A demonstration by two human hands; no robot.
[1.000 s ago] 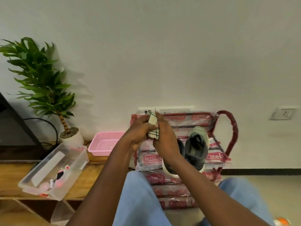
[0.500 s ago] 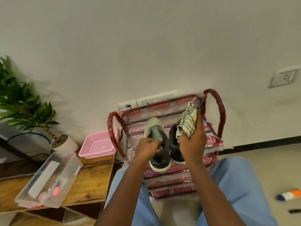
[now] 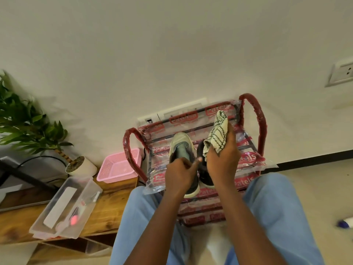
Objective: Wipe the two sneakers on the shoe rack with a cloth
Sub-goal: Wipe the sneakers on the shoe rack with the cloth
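Your right hand (image 3: 223, 159) is closed round a bunched cloth (image 3: 217, 134), cream with dark wavy stripes; most of the cloth stands up above the fingers, and one corner hangs down on the thumb side. Your left hand (image 3: 179, 175) sits on the left sneaker (image 3: 180, 144), fingers curled over its collar at the heel end and thumb stuck out toward the right hand. That sneaker has a pale green toe pointing at the wall and a grey tongue. The right sneaker (image 3: 205, 176), dark with a pale sole, lies touching it, largely hidden behind your right hand. Both sneakers rest on the top shelf of the shoe rack (image 3: 254, 111), a red frame wrapped in printed plastic that stands against the wall. To the left, a wooden tabletop (image 3: 107, 207) carries a pink basket (image 3: 118, 167) just beside the rack, a clear box (image 3: 65, 205) and a potted plant (image 3: 28, 127). A wall socket (image 3: 342, 73) sits far right.
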